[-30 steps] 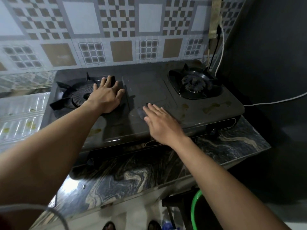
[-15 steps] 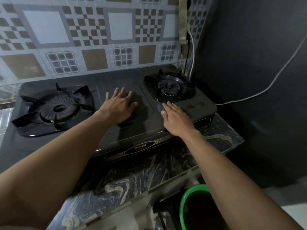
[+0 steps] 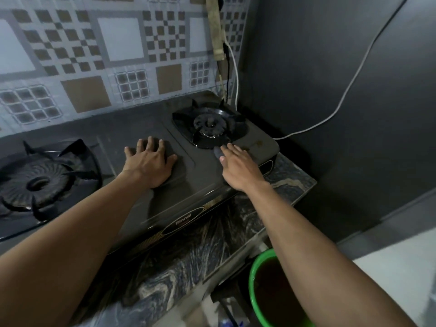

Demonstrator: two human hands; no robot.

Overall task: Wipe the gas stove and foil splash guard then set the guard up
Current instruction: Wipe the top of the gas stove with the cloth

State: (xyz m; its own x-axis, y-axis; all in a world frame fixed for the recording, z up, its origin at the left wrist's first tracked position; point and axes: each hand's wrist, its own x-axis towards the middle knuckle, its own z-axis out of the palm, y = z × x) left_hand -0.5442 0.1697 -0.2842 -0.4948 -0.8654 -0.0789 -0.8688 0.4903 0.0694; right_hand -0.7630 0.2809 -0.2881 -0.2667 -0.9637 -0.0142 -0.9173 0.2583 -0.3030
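Little of the grey cloth [image 3: 216, 152] shows, only an edge under the right hand [image 3: 238, 169], which presses it flat-fingered on the gas stove [image 3: 207, 185] beside the right burner [image 3: 210, 128]. The left burner [image 3: 40, 182] is cut off at the frame edge. No foil splash guard is in view. The left hand [image 3: 151, 161] lies open, palm down, mid-stove. Since half a second ago, the right hand has slid toward the right burner.

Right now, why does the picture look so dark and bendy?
Head view: the light is dim, so the black stove shows only a soft sheen near the left hand; the wide lens bows the tiled wall and stretches both forearms; the right hand looks slightly blurred.
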